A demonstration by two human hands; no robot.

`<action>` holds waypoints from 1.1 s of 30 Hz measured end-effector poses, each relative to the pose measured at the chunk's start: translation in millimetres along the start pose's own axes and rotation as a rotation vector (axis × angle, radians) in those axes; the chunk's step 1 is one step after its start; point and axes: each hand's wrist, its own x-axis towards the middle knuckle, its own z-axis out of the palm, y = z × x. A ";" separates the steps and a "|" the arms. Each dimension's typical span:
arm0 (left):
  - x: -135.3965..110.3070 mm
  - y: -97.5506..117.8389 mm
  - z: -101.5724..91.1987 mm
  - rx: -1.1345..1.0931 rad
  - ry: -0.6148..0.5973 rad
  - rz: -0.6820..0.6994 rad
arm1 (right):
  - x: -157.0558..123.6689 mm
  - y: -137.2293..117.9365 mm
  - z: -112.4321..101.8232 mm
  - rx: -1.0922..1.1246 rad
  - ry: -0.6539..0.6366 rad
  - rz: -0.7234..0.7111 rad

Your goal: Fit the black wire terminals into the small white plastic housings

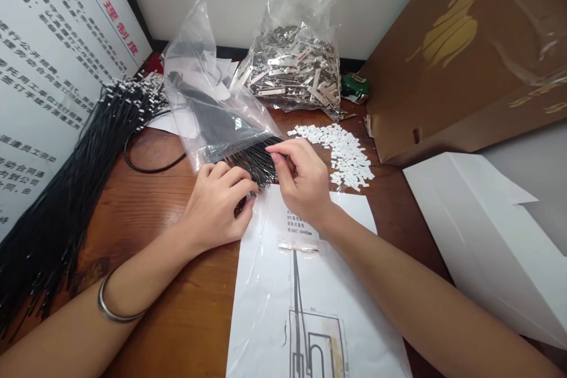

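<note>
A clear plastic bag (pixel 208 100) holding a bundle of thin black wires (pixel 254 159) lies on the wooden table (pixel 146 212), with the wire ends sticking out of its mouth. My left hand (pixel 217 204) is curled over those wire ends at the bag's opening, fingers closed on them. My right hand (pixel 301 180) pinches the same wire ends from the right with thumb and forefinger. Just right of it lies a heap of small white plastic pieces (pixel 345 150). Below both hands lies a printed sheet (pixel 310 307) in a clear sleeve.
A bag of metal strips (pixel 295 68) stands at the back. A long bundle of black cables (pixel 66 189) runs along the left by a printed board (pixel 48 53). A brown cardboard box (pixel 460 53) and a white box (pixel 491 236) fill the right side.
</note>
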 end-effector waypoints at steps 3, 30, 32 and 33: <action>0.4 -0.2 -0.7 -0.007 -0.007 -0.009 | 0.0 -0.8 -0.1 0.013 0.003 -0.010; 0.4 3.0 4.8 -0.146 0.122 -0.056 | -2.9 -2.3 0.0 0.011 -0.176 0.040; 0.5 3.0 4.3 -0.203 0.158 -0.089 | -3.1 -1.9 -0.2 0.020 -0.201 0.023; 0.6 2.9 4.2 -0.223 0.175 -0.108 | -3.1 -1.5 -0.2 0.024 -0.211 0.015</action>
